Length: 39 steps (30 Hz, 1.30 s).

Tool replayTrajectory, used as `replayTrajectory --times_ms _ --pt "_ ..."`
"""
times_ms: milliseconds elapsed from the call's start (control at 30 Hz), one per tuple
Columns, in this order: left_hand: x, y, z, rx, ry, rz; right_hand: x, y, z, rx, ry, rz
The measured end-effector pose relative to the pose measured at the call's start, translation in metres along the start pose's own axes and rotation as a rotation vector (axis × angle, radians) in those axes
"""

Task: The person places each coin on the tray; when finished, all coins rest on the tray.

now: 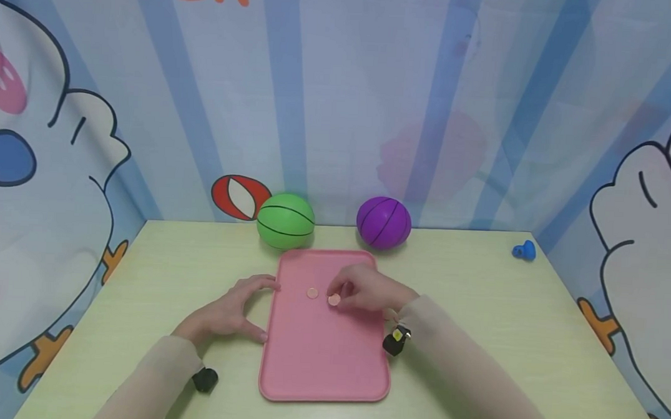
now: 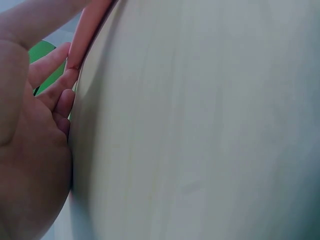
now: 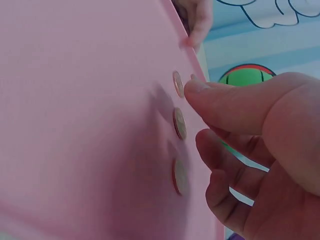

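A pink tray (image 1: 323, 371) lies on the table. Spread wide, my left hand (image 1: 227, 311) rests its fingertips and thumb against the tray's left rim; the left wrist view shows the fingers (image 2: 52, 92) at that rim. Over the tray's upper middle is my right hand (image 1: 366, 289), thumb and fingers bent loosely around a coin (image 1: 334, 299) lying beneath them. Left of it lies another coin (image 1: 312, 293). In the right wrist view three coins stand in a row, including a near coin (image 3: 178, 176); the right thumb (image 3: 220, 97) overlaps the far one. Nothing shows between the fingertips.
Behind the tray sit a green ball (image 1: 286, 222) and a purple ball (image 1: 383, 223) with black lines. A small blue object (image 1: 525, 250) lies at the table's far right corner. A printed cloth (image 1: 340, 110) hangs along the back and both sides.
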State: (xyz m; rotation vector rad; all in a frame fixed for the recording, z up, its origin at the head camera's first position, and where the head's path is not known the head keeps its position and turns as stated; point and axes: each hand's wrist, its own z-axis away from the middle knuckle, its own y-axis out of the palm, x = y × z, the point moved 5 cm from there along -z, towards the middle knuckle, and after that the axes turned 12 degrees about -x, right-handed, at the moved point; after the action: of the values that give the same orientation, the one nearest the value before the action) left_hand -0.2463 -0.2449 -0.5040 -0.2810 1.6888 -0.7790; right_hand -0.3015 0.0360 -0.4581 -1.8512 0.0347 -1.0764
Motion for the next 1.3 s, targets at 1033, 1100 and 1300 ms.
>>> replayTrajectory --times_ms 1033,1100,1300 --pt "-0.002 -0.001 0.001 0.002 -0.016 -0.005 0.015 0.028 -0.015 0.008 -0.021 0.170" --pt "-0.002 0.000 0.001 0.001 -0.016 -0.002 0.015 0.028 -0.015 0.003 -0.027 0.182" --pt "0.000 0.000 0.001 -0.005 -0.012 0.003 0.017 0.031 -0.016 -0.012 -0.039 0.210"
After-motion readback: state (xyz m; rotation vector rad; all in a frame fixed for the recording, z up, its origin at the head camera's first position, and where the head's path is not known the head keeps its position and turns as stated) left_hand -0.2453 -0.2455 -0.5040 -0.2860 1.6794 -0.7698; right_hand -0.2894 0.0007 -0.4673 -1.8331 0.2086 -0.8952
